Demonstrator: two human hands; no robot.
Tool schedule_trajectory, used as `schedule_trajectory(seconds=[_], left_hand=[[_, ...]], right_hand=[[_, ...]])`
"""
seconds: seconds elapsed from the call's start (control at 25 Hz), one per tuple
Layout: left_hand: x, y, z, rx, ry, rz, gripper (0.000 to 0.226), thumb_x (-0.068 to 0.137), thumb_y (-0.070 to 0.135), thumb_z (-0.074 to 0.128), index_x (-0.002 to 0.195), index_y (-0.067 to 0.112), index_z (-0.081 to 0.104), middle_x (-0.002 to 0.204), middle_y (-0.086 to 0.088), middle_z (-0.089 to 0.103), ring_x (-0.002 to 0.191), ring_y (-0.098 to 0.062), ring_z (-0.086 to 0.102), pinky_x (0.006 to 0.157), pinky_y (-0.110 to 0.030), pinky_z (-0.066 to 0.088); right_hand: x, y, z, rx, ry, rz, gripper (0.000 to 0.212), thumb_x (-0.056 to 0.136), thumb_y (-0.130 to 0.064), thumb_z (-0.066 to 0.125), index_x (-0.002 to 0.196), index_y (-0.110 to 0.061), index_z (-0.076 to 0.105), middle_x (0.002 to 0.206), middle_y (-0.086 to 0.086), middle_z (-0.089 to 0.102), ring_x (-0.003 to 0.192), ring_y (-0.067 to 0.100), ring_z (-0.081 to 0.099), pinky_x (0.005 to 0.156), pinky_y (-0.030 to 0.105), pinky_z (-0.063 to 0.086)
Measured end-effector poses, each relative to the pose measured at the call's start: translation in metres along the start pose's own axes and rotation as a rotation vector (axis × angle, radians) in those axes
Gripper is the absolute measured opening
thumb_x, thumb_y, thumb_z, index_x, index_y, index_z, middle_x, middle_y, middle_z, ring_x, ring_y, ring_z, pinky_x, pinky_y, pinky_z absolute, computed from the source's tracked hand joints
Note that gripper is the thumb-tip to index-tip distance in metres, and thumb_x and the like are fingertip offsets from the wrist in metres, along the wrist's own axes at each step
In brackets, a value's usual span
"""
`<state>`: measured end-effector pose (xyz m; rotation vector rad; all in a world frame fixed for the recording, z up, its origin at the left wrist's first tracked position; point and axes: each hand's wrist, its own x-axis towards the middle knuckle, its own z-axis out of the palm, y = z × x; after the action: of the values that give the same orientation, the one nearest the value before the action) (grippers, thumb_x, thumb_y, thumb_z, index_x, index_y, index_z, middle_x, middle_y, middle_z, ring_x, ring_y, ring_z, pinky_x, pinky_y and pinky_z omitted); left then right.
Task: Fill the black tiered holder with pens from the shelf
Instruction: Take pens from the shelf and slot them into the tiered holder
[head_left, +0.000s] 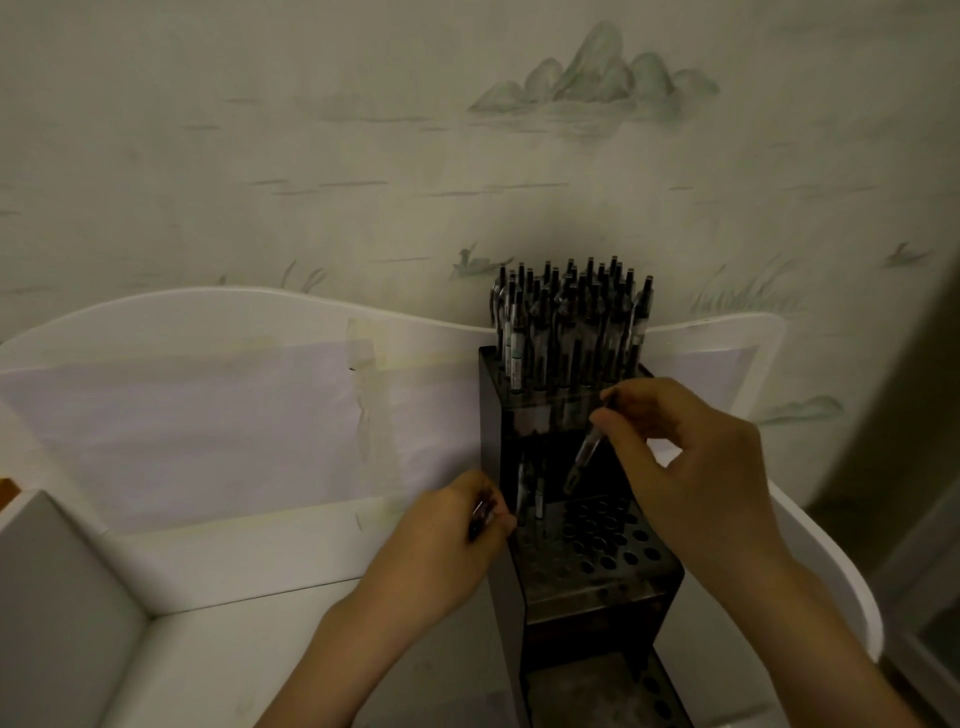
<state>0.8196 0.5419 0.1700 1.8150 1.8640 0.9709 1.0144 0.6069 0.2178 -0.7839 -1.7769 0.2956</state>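
Now your right hand (691, 467) pinches a slim clear-barrelled pen (584, 457), tilted above the middle tier of the black tiered plastic holder (597, 571) on the white shelf (234, 571). Your left hand (447, 540) grips more dark pens (480, 514) just beside the holder's left wall.

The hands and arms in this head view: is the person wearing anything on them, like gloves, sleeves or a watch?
Nothing worn shows. The left hand and right hand are bare, without gloves, and both forearms are uncovered down to the picture's bottom edge. No watch or ring can be made out in the dim light.
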Motion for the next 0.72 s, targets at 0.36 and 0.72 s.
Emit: schedule_trajectory(seconds=[0.36, 0.72], left_hand=[[0.002, -0.004, -0.001, 0.008, -0.026, 0.011, 0.006, 0.096, 0.028, 0.055, 0.094, 0.023, 0.058, 0.074, 0.011, 0.057, 0.059, 0.008, 0.051, 0.053, -0.009, 0.037], [0.001, 0.000, -0.002, -0.013, -0.079, 0.015, 0.007, 0.095, 0.029, 0.056, 0.092, 0.025, 0.061, 0.079, 0.012, 0.063, 0.063, 0.010, 0.054, 0.055, -0.006, 0.037]], right_hand=[[-0.013, 0.022, 0.021, -0.030, -0.102, 0.104, 0.018, 0.083, -0.022, 0.074, 0.100, -0.017, 0.070, 0.083, -0.011, 0.069, 0.084, -0.001, 0.063, 0.074, 0.001, 0.045], [-0.027, 0.035, 0.031, -0.033, -0.171, 0.314, 0.021, 0.075, -0.029, 0.082, 0.089, -0.020, 0.069, 0.077, -0.018, 0.065, 0.083, -0.011, 0.061, 0.066, -0.001, 0.044]])
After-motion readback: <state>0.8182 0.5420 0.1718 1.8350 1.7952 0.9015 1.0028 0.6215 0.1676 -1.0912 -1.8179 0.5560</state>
